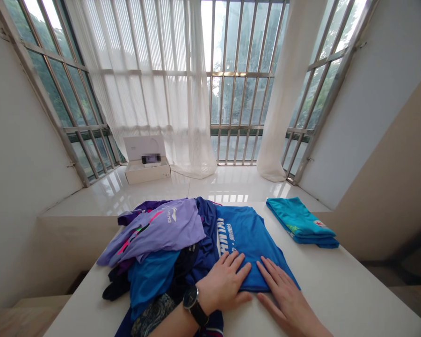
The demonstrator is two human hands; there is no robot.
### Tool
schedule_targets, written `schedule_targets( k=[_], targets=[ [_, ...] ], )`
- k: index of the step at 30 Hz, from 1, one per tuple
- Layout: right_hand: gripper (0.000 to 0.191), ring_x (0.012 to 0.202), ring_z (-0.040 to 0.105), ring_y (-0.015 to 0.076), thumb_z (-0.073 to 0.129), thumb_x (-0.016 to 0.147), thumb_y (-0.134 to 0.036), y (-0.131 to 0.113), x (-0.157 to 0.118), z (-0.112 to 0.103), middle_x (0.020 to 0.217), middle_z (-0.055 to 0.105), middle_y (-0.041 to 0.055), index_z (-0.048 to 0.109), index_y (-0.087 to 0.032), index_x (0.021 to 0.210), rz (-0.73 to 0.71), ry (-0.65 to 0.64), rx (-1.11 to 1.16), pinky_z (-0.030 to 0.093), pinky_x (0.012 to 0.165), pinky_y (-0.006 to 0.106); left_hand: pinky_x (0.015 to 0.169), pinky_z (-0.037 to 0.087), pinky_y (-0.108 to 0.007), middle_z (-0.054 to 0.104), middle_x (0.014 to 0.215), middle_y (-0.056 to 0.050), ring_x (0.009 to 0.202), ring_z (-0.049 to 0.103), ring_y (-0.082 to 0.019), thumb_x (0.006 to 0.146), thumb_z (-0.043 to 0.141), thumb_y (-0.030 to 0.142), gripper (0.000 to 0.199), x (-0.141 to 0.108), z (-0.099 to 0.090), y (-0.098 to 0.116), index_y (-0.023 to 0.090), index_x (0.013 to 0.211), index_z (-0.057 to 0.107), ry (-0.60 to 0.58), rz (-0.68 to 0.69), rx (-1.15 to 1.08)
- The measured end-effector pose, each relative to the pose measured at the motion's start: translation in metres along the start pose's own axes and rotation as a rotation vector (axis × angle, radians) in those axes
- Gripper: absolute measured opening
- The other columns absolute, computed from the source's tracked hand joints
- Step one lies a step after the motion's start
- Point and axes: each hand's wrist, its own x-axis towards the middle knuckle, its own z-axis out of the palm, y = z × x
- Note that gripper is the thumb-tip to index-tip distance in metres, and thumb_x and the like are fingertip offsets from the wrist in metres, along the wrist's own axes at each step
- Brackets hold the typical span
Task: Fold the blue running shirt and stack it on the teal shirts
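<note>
A blue shirt [252,234] with white lettering lies folded over on the white table, its left side against a heap of clothes. My left hand [228,280], with a black watch on the wrist, rests on the shirt's lower left part, fingers spread. On the lower right part lies my right hand [282,292], flat and with its fingers stretched out. Neither hand grips the cloth. The heap to the left has a lilac shirt [164,227] on top, with blue cloth [150,281] and dark garments beneath.
Folded turquoise garments [298,217] lie in a stack at the table's right. Behind the table, a white open box [148,172] stands on the glossy window ledge [228,183]. Sheer white curtains [192,117] hang before barred windows. The white table [347,290] narrows toward the ledge.
</note>
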Motion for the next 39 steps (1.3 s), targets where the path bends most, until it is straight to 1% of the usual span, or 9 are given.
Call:
schedule_targets(
  k=[5,10,17,21,24,30,33,36,39],
  targets=[
    [0.066,0.133,0.051,0.0312,0.055,0.09,-0.055,-0.003,-0.001,-0.004,0.15,0.048,0.0077,0.041,-0.028,0.149,0.013,0.017,0.024,0.052,0.102,0.046,0.1,0.044,-0.046,0.061,0.125,-0.013,0.118,0.054,-0.03,0.095,0.055,0.046,0.038,0.006,-0.015,0.006,0.019,0.122,0.059,0.004,0.027,0.185],
    [0.068,0.131,0.053,0.0319,0.055,0.087,-0.06,-0.008,0.008,-0.014,0.147,0.052,0.0115,0.047,-0.025,0.145,0.071,-0.008,0.062,0.052,0.102,0.047,0.074,0.053,-0.035,0.066,0.097,-0.01,0.094,0.062,-0.025,0.094,0.055,0.024,0.012,0.012,-0.018,0.012,0.016,0.095,0.064,-0.047,0.031,0.28],
    [0.064,0.123,0.059,0.037,0.064,0.079,-0.06,-0.026,0.026,-0.021,0.135,0.062,0.0182,0.061,-0.025,0.133,0.115,-0.027,0.038,0.052,0.096,0.054,0.069,0.053,-0.035,0.067,0.092,-0.011,0.084,0.066,-0.026,0.09,0.053,0.02,0.01,0.023,-0.01,0.014,0.014,0.095,0.06,-0.042,-0.11,0.229],
    [0.036,0.112,0.066,0.0299,0.06,0.085,-0.032,-0.02,0.036,-0.035,0.124,0.069,0.0135,0.069,-0.024,0.119,0.148,-0.057,0.09,0.053,0.093,0.045,0.071,0.05,-0.035,0.068,0.086,-0.011,0.077,0.067,-0.026,0.088,0.05,0.02,0.012,0.037,-0.019,0.0,0.015,0.09,0.06,-0.041,-0.241,0.097],
    [0.031,0.093,0.069,0.0231,0.051,0.082,-0.014,-0.001,0.044,-0.056,0.106,0.074,0.0079,0.071,-0.024,0.103,0.145,-0.168,0.179,0.052,0.079,0.033,0.069,0.046,-0.031,0.066,0.077,-0.008,0.074,0.064,-0.023,0.085,0.048,0.019,0.012,0.046,-0.021,-0.02,0.016,0.081,0.059,-0.025,-0.301,-0.021],
    [0.023,0.065,0.055,0.0168,0.05,0.087,-0.035,0.042,0.076,-0.079,0.073,0.068,0.001,0.066,-0.022,0.077,0.156,-0.369,0.472,0.039,0.062,0.028,0.056,0.033,-0.023,0.046,0.059,0.003,0.059,0.045,-0.012,0.086,0.044,0.02,0.024,0.047,-0.018,-0.045,0.018,0.063,0.048,-0.017,-0.306,-0.211],
    [0.029,0.062,0.047,0.0145,0.052,0.086,-0.04,0.054,0.093,-0.072,0.066,0.062,-0.0018,0.063,-0.021,0.068,0.148,-0.401,0.537,0.035,0.059,0.027,0.053,0.031,-0.022,0.041,0.06,0.005,0.058,0.04,-0.01,0.094,0.044,0.036,0.035,0.041,-0.025,-0.043,0.018,0.065,0.049,-0.014,-0.284,-0.337],
    [0.032,0.063,0.044,0.0137,0.051,0.086,-0.041,0.06,0.101,-0.062,0.064,0.059,-0.0029,0.062,-0.02,0.065,0.14,-0.404,0.591,0.034,0.059,0.026,0.055,0.03,-0.022,0.042,0.064,0.006,0.061,0.039,-0.01,0.082,0.064,0.054,0.041,0.035,-0.032,-0.038,0.017,0.068,0.051,0.003,-0.258,-0.46],
    [0.033,0.064,0.043,0.0133,0.048,0.088,-0.04,0.062,0.1,-0.054,0.063,0.057,-0.0036,0.061,-0.02,0.065,0.145,-0.4,0.631,0.034,0.06,0.026,0.057,0.03,-0.022,0.044,0.066,0.006,0.063,0.04,-0.01,0.078,0.07,0.043,0.032,0.033,-0.035,-0.036,0.017,0.07,0.053,-0.002,-0.258,-0.511]
  ],
)
